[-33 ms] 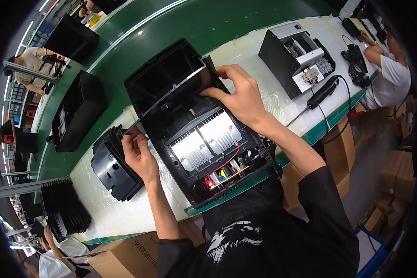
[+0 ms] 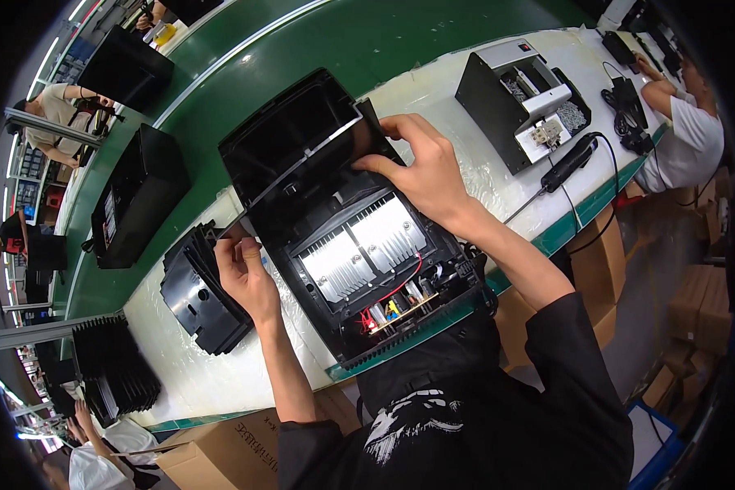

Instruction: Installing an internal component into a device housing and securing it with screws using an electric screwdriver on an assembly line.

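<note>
At the far left, a person in a light shirt [image 2: 57,122] stands beyond the green belt [image 2: 302,41], on which a black box [image 2: 143,192] lies tilted in view. Nearer, a stack of black finned parts [image 2: 114,367] sits at the left end of the white surface [image 2: 200,380], and to its right lies a pile of black curved covers [image 2: 204,290]. The left hand [image 2: 249,273] is just right of those covers, beside the left edge of the black housing, its fingers curled and its thumb raised near them; whether they close on anything I cannot tell. The black housing [image 2: 310,290] lies open at the middle of the surface, slanted, in front of the wearer. Inside it are two silver heat sinks [image 2: 359,253] side by side, a red wire [image 2: 406,282] and, at the near end, a circuit board [image 2: 400,310]. The right hand [image 2: 420,167] clamps the housing's upper right edge, thumb inside and fingers outside. Farther right stand a black screw feeder [image 2: 498,110], a corded black screwdriver [image 2: 570,163] lying near it, a black power adapter [image 2: 625,98] with coiled cable, and a co-worker in a white shirt [image 2: 694,147].
</note>
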A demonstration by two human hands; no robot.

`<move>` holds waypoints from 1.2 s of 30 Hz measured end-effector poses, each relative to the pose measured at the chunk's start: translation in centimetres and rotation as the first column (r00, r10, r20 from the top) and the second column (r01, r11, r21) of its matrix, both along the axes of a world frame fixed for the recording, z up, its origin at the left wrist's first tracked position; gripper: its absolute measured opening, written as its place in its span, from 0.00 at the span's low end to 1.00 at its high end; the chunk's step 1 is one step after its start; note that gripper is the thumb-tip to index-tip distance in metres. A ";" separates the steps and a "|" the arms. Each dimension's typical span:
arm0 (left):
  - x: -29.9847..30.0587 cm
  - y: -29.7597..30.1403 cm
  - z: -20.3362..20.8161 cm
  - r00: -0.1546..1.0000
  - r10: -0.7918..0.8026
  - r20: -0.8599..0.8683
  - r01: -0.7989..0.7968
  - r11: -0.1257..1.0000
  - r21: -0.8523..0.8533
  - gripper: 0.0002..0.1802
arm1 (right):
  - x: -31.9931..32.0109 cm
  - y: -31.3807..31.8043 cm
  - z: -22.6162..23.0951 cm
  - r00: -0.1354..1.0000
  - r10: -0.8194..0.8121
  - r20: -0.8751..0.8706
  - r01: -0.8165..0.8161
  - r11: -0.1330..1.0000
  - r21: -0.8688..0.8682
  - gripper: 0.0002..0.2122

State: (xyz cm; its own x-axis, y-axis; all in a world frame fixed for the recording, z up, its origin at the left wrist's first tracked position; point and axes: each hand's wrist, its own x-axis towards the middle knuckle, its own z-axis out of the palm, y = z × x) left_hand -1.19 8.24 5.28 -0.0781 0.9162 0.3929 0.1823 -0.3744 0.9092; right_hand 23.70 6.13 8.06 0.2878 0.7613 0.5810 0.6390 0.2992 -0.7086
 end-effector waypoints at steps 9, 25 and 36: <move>0.4 -0.1 -0.8 0.992 0.081 -0.097 -0.078 0.996 0.041 0.10 | 0.2 0.1 -0.1 1.000 -0.006 0.003 0.006 0.999 -0.049 0.17; 0.8 0.0 -1.6 0.986 0.093 -0.136 -0.080 0.992 0.097 0.12 | 0.6 -0.2 -0.6 1.000 0.006 -0.002 -0.006 0.997 -0.075 0.24; 2.2 -0.5 3.5 0.945 0.179 -0.275 -0.046 0.902 0.430 0.21 | -0.3 0.0 1.1 0.936 0.110 0.334 -0.173 0.971 0.165 0.23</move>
State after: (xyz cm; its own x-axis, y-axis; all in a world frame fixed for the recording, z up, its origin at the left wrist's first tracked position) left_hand 0.98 7.73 8.79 0.0116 0.6578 0.7531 0.4846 -0.6624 0.5712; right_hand 23.42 6.08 9.14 -0.0403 0.6472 0.7612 0.7633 0.5115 -0.3945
